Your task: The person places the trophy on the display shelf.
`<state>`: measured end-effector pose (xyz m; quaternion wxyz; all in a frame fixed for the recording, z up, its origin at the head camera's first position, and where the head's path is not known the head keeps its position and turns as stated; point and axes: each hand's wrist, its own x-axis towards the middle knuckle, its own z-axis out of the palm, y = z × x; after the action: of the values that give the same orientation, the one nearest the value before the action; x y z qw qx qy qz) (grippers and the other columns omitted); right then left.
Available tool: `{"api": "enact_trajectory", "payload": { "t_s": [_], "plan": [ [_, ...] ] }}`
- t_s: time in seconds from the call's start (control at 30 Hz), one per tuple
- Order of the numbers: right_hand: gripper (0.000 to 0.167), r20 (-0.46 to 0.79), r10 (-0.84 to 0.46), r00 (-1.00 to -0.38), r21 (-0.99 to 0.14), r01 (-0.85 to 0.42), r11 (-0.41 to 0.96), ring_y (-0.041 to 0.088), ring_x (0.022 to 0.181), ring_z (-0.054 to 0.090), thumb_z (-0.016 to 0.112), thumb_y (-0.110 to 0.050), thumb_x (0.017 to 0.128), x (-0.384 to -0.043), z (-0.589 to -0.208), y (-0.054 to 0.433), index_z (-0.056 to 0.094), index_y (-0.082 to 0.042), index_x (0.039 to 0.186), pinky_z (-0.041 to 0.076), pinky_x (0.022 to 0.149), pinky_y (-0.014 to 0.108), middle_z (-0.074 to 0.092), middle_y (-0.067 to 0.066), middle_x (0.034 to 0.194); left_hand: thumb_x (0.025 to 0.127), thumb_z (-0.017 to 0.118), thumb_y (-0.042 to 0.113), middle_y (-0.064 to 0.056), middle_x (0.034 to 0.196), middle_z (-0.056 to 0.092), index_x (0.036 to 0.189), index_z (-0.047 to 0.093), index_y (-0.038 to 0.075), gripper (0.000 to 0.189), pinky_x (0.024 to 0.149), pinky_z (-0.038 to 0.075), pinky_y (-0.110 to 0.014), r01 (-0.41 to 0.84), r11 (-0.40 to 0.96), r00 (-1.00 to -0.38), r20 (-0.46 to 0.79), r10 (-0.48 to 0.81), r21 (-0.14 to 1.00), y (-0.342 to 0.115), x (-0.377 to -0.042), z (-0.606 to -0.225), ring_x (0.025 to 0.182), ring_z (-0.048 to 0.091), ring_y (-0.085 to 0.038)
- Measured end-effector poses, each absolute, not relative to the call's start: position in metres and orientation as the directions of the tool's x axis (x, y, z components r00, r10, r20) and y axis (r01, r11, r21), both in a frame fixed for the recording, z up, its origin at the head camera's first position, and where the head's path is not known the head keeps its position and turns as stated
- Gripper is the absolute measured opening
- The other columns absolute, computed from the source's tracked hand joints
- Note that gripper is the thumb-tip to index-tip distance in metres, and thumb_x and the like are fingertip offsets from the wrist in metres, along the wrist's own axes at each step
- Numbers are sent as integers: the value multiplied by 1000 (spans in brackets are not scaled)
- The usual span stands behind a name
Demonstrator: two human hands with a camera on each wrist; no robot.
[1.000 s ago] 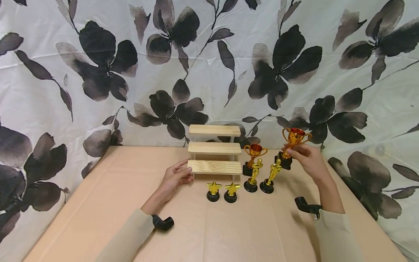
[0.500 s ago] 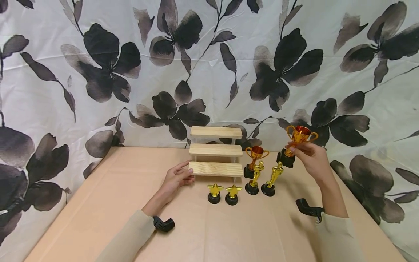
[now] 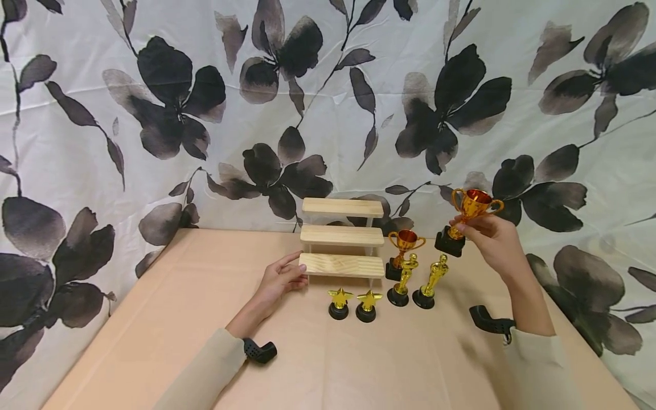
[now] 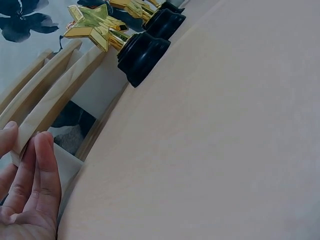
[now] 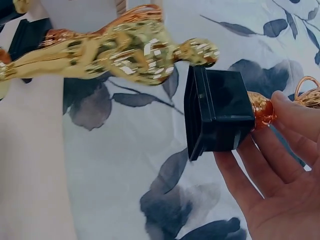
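Observation:
My left hand [image 3: 279, 279] pinches the left end of the lowest step of a three-tier wooden display stand [image 3: 340, 265], thumb on top and fingers beneath, as the left wrist view shows. My right hand [image 3: 492, 239] holds a gold trophy cup [image 3: 474, 205] by its stem, just above the black base [image 5: 220, 110]. The cup is off the table and tilted slightly. A second trophy cup [image 3: 405, 242] stands right of the stand. Before it are two gold figurine trophies [image 3: 404, 279] [image 3: 432, 282]. Two star trophies [image 3: 339, 302] [image 3: 367, 304] stand before the lowest step.
A peach-coloured cloth covers the table [image 3: 307, 364]. Behind it hangs a white curtain [image 3: 353, 131] with dark flowers, close to the back of the stand. The right-hand figurine trophy [image 5: 115, 55] is near my right hand.
My right hand has lifted the trophy cup higher and a little to the right. The left hand keeps its grip on the stand. The view has shifted slightly.

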<state>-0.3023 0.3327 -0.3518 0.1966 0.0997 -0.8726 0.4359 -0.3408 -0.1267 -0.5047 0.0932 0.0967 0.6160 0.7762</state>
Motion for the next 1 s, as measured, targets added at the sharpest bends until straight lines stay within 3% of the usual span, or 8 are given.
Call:
{"api": "enact_trajectory", "payload": {
  "t_s": [0.47,0.57,0.7,0.77,0.87,1.0],
  "plan": [
    [33,421,-82,-903,-636,-358,684,-17,96,59,67,-32,102,-321,-314,308,73,-8,124,46,83,3,71,-23,104,101,68,12,1,88,76,156,43,8,60,77,64,-26,-15,-225,-969,41,244,974,-121,-346,-505,78,74,-12],
    [33,407,-101,-908,-632,-359,687,-17,95,61,67,-34,102,-324,-308,303,72,-10,125,47,85,6,76,-10,110,101,68,12,1,88,75,157,42,6,62,77,64,-25,-13,-222,-968,43,246,975,-122,-346,-506,78,74,-12],
    [37,389,-115,-914,-627,-354,694,-18,95,61,66,-37,102,-328,-299,296,71,-10,127,52,96,25,76,12,120,101,68,13,2,88,75,158,40,5,64,77,64,-25,-15,-223,-967,42,250,975,-123,-345,-505,78,74,-11],
    [38,383,-119,-916,-621,-351,701,-13,96,63,65,-37,103,-331,-295,291,71,-9,128,54,99,38,75,15,122,101,68,13,1,88,76,157,41,6,63,77,64,-25,-15,-224,-968,42,248,974,-123,-345,-505,78,74,-12],
    [39,381,-140,-914,-609,-362,706,6,103,70,65,-36,103,-335,-290,285,69,-7,129,55,99,49,75,17,122,101,69,14,1,89,75,158,40,6,64,77,64,-25,-16,-225,-967,42,250,974,-123,-345,-504,78,74,-11],
    [38,363,-156,-918,-614,-362,702,32,111,71,65,-33,103,-338,-284,275,68,-5,129,53,94,44,74,19,122,101,68,14,2,89,75,158,39,6,65,77,64,-25,-19,-221,-967,38,251,975,-122,-345,-503,78,74,-11]
  ]
}}
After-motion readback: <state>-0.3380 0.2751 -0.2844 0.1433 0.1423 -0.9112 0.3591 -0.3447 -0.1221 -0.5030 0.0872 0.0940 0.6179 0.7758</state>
